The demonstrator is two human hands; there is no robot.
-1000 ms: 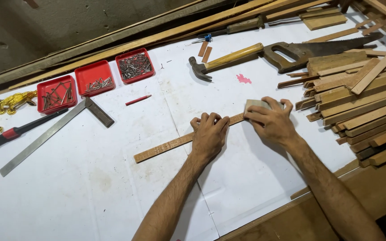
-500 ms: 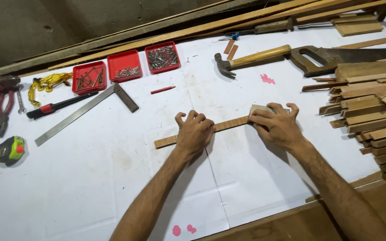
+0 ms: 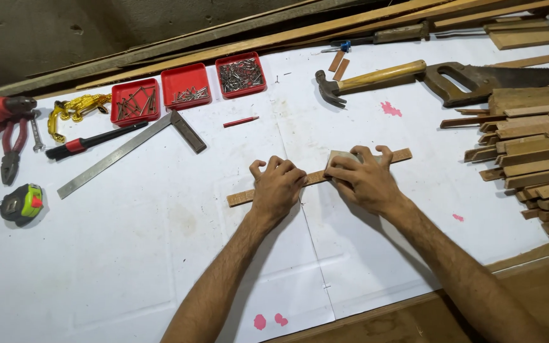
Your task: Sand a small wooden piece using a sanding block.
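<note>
Head view: person is sanding a thin wooden strip lying flat on white-covered bench, mid-table. Left hand is pressing down on strip w/ fingers curled, pinning it. Right hand is clamped over a sanding block sitting on strip approx mid-length. Strip's right end is showing bare past the block. Next stroke prob needs steady downward pressure along the grain, left hand holding firm. Hammer and saw are lying further back.
</note>
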